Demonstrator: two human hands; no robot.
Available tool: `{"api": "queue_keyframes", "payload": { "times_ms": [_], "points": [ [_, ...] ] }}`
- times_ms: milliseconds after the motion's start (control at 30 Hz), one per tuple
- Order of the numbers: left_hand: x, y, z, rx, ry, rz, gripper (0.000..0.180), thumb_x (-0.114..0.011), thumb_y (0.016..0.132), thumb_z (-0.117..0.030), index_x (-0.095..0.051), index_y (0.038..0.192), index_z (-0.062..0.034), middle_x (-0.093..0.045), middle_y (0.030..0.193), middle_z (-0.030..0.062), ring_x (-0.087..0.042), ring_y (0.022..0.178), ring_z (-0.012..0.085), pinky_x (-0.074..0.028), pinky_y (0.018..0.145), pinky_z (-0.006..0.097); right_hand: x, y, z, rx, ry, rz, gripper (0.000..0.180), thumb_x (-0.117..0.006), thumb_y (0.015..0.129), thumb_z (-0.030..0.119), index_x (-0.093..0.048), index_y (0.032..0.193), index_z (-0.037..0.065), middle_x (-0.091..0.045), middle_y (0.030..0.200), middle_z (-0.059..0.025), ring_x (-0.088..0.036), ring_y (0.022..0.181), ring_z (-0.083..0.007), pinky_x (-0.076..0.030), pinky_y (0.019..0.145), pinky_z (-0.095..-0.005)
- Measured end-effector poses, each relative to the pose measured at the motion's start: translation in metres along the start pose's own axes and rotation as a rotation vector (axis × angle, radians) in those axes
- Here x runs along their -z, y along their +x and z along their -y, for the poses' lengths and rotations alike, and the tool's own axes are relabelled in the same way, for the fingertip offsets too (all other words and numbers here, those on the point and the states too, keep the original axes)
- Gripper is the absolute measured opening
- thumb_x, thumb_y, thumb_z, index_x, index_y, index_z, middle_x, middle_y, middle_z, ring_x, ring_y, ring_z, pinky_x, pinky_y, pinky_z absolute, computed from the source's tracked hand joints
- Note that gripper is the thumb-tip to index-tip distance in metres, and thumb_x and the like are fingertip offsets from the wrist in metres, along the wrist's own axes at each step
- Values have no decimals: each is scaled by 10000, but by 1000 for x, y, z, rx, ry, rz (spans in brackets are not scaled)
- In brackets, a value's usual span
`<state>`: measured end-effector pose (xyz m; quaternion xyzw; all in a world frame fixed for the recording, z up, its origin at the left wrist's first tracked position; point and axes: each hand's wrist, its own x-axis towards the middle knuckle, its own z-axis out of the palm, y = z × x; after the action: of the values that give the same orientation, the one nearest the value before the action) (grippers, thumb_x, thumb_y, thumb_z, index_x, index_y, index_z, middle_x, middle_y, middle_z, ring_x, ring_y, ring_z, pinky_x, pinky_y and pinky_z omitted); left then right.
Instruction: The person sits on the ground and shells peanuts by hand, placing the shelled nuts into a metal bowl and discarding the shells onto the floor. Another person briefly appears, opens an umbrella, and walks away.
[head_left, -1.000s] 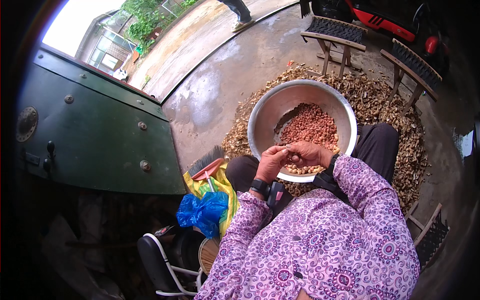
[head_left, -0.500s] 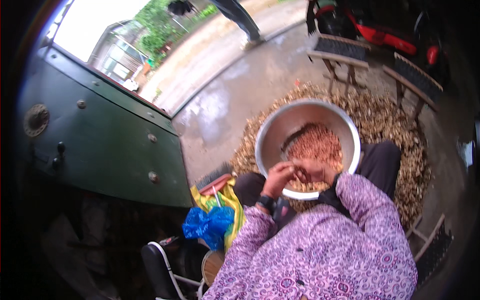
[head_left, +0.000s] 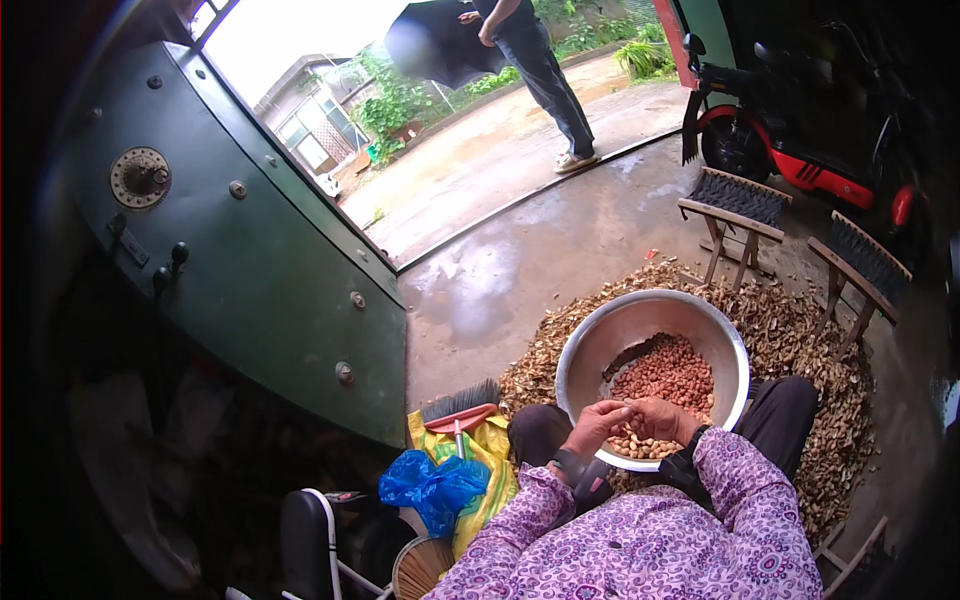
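Observation:
A wide metal basin [head_left: 603,338] rests between my knees. Reddish shelled peanuts [head_left: 668,370] fill its far part, and pale peanuts in their shells [head_left: 642,447] lie at the near side. Over the basin, my left hand [head_left: 597,423] and my right hand [head_left: 664,417] meet at the fingertips, both closed in a pinch. Whatever sits between the fingers is too small to make out. Dark bands circle both wrists.
Peanut shells [head_left: 810,370] spread around the basin. Two folding stools [head_left: 738,205] stand beyond, near a red electric scooter [head_left: 815,180]. At left are a brush [head_left: 462,408], a yellow sack [head_left: 490,445], a blue plastic bag [head_left: 435,488] and a green metal door [head_left: 270,270]. A person [head_left: 545,75] stands at the doorway.
My view has tilted up, so the basin sits lower and more of the doorway shows. My hands remain together over the basin. The person outside shows more fully, with a dark umbrella.

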<state>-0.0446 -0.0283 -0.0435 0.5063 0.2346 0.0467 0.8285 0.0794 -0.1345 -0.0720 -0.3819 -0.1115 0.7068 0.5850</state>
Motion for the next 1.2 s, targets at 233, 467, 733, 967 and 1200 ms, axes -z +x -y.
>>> {"api": "queue_keyframes", "payload": {
  "times_ms": [233, 467, 733, 967, 1200],
  "points": [
    [0, 2, 0, -1, 15, -15, 124, -559, 788, -111, -585, 873, -24, -592, 813, 36, -555, 696, 110, -460, 615, 228, -1, 1, -4, 45, -14, -23, 238, -441, 849, 278, -536, 818, 61, -489, 609, 27, -446, 487, -65, -354, 413, -183],
    [5, 5, 7, 13, -29, 6, 145, -560, 788, -120, -575, 885, -13, -591, 818, 43, -556, 684, 111, -462, 609, 231, -7, -5, 3, 28, -24, -8, 229, -457, 836, 250, -552, 788, 48, -498, 590, 28, -463, 476, -71, -374, 413, -183],
    [-1, 0, 2, -22, 6, -9, 154, -554, 793, -122, -572, 898, -10, -589, 818, 48, -557, 679, 112, -467, 616, 220, -14, -7, 4, 11, 43, -11, 166, -461, 834, 226, -549, 833, 84, -473, 568, 33, -431, 469, -70, -335, 411, -180],
    [2, -1, 3, -10, -1, 30, 173, -549, 799, -130, -563, 916, -4, -582, 799, 39, -557, 683, 108, -468, 618, 221, 4, 0, -3, 39, -13, 70, 215, -438, 843, 242, -540, 831, 54, -500, 635, 26, -478, 556, -75, -400, 473, -198],
    [3, 1, 4, -23, 10, -4, 162, -540, 803, -121, -562, 913, -5, -592, 813, 51, -560, 693, 108, -464, 619, 217, 8, 6, -4, -23, 108, 53, 301, -514, 790, 402, -530, 722, 109, -502, 582, 59, -479, 475, -54, -382, 422, -179]
  ]
}}
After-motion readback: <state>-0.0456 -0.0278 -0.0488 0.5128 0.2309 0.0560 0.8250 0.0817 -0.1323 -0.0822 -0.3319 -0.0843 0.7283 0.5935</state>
